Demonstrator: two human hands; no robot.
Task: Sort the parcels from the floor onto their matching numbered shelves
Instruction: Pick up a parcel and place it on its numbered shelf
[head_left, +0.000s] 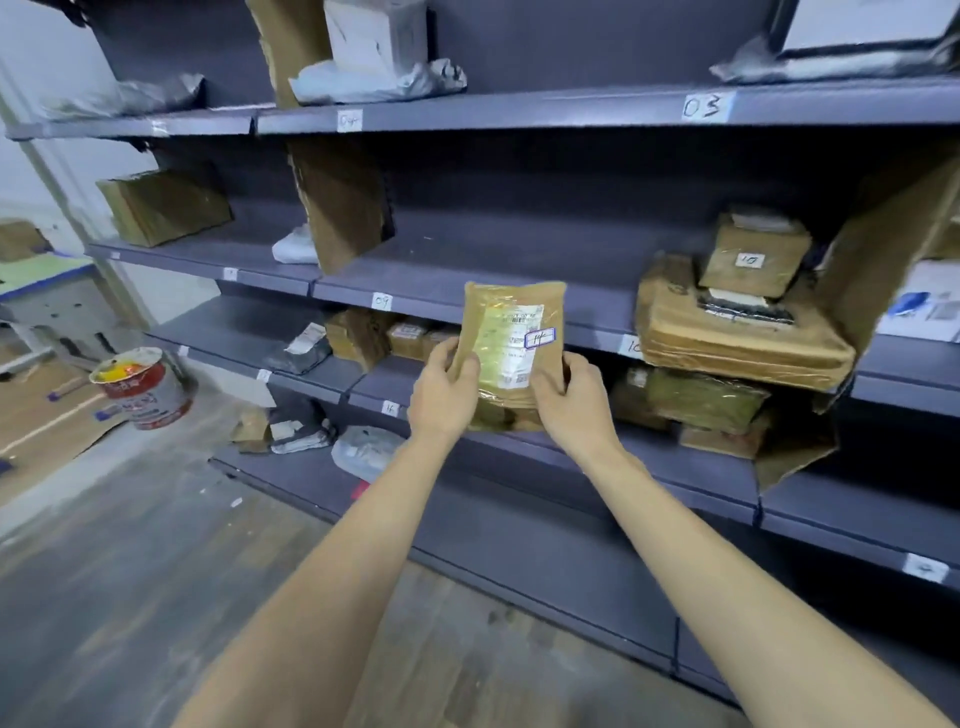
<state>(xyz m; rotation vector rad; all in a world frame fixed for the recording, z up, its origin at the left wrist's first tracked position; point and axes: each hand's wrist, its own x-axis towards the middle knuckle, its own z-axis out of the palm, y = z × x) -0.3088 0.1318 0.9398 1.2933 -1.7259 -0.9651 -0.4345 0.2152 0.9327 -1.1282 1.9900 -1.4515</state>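
Note:
A flat brown cardboard parcel (511, 343) wrapped in clear tape stands upright in front of the dark blue shelving (519, 106). Its white shipping label carries a small tag with a handwritten number. My left hand (444, 392) grips the parcel's lower left edge and my right hand (569, 397) grips its lower right edge. The parcel is held out level with the shelf edge tagged 09 (382, 301), above a lower edge tag (389, 408). Other edge tags read 03 (704, 106), 04 (349, 121) and 10 (631, 345).
Brown boxes (743, 317) are stacked on the shelf tagged 10, one marked 10 (750, 257). Cardboard dividers (343, 208) split the bays. Grey bags (363, 452) lie on the bottom shelves. A red and white bucket (143, 387) stands on the floor at left, on flattened cardboard (41, 415).

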